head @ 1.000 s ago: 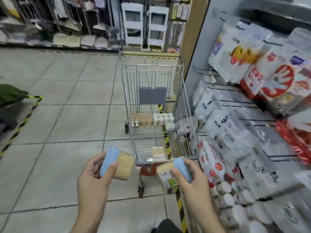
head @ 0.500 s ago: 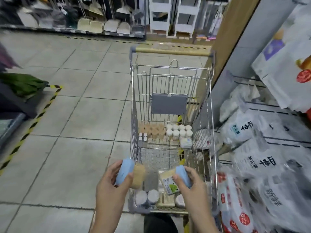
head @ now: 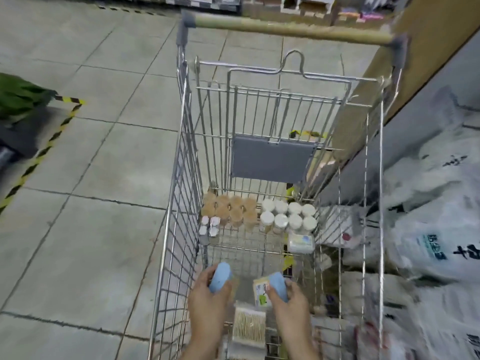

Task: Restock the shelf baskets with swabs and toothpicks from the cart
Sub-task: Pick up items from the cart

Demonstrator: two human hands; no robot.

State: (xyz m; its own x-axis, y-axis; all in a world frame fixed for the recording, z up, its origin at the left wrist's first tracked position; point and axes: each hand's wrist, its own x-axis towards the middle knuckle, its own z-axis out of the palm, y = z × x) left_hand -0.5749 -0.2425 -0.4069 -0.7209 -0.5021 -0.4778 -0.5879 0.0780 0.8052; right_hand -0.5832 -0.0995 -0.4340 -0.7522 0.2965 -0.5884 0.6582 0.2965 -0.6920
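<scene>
A wire shopping cart [head: 181, 209] fills the middle of the view. My left hand [head: 207, 294] grips a blue-lidded toothpick box [head: 220, 276] low inside the cart's near end. My right hand [head: 291, 302] grips a second blue-lidded box [head: 262, 289] with a green label, right beside it. Between my wrists a clear box of wooden sticks [head: 249, 326] lies on the cart floor. At the cart's far end stand several tan jars [head: 231, 207], several white-topped jars [head: 288, 215] and a white swab pack [head: 300, 243].
White bagged goods [head: 436, 229] on the shelf press close to the cart's right side. Grey floor tiles [head: 91, 178] stretch to the left, with black-yellow tape [head: 46, 149] and a green object [head: 18, 97] at the far left. The cart's wooden handle [head: 285, 28] lies at the far end.
I have leaned over the cart, which now looks much nearer. Both hands have gone down into its near end with their boxes.
</scene>
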